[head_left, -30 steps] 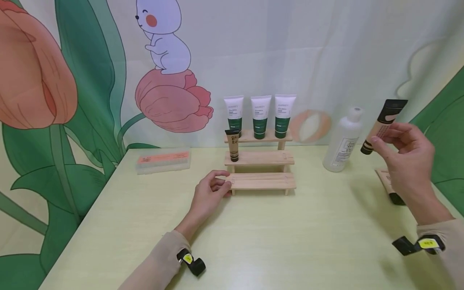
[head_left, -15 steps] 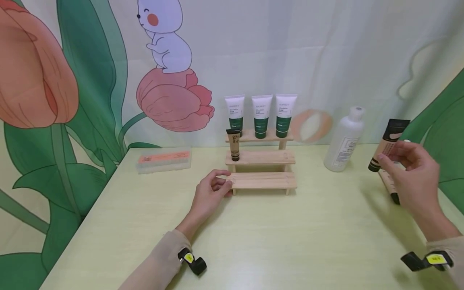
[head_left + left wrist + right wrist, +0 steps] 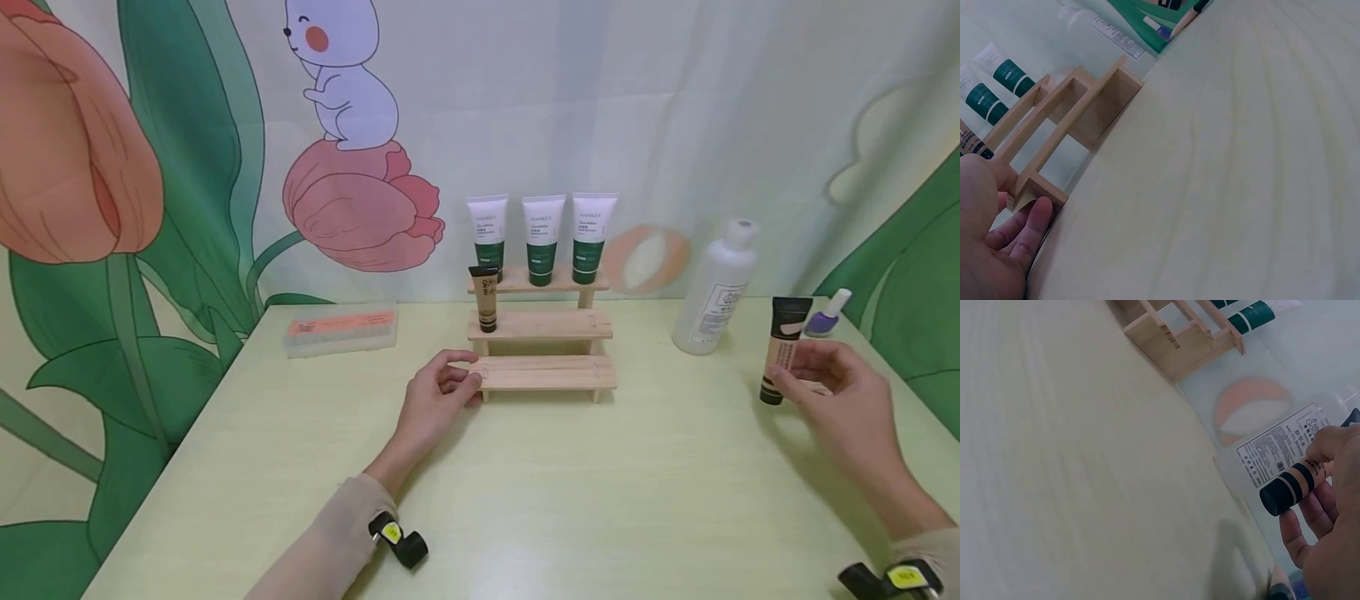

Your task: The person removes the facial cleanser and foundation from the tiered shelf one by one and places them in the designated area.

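Observation:
My right hand (image 3: 847, 400) pinches a beige squeeze tube (image 3: 780, 358) with a black cap, black end down, low over the table at the right. In the right wrist view, thumb and fingers close on that tube's body near its banded cap. My left hand (image 3: 441, 396) grips the left end of the lowest step of a three-tier wooden display rack (image 3: 547, 375). On the middle step, at its left, stands a small gold tube (image 3: 487, 300). Three white-and-green tubes (image 3: 541, 242) stand along the top step. A second beige tube (image 3: 1277, 582) lies mostly hidden behind my right hand.
A tall white bottle (image 3: 716, 287) with a label stands between the rack and my right hand. Behind that hand is a small purple bottle (image 3: 825, 321) with a white cap. A flat clear case (image 3: 341, 331) lies at the back left, before the printed curtain (image 3: 525, 83).
My right hand has lowered the beige tube toward the table, turning it more upright. The purple bottle has come into view behind it. My left hand stays on the rack.

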The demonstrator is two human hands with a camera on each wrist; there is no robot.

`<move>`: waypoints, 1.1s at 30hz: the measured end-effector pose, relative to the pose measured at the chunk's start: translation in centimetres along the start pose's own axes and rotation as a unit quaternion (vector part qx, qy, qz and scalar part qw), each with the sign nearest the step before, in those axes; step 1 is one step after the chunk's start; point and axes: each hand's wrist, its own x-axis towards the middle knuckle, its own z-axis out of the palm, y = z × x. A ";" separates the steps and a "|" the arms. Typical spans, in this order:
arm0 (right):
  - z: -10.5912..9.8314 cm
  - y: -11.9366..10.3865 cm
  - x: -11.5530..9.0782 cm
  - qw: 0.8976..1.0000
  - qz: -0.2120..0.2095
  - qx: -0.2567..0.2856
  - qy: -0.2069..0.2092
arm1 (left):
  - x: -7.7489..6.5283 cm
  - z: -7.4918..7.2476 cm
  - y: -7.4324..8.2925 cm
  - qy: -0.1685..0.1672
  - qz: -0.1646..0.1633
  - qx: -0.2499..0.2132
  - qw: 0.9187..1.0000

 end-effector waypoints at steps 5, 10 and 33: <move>0.0 0.9 -0.3 1.000 -0.007 0.013 -0.010 | 0.0 0.0 0.1 0.001 -0.003 0.002 1.000; 0.3 1.6 -0.4 1.000 -0.002 -0.011 -0.021 | 0.0 0.0 -0.1 0.004 -0.005 0.004 1.000; 1.2 1.6 -0.1 0.988 0.074 -0.127 -0.054 | 0.0 0.1 0.1 0.003 -0.005 -0.002 1.000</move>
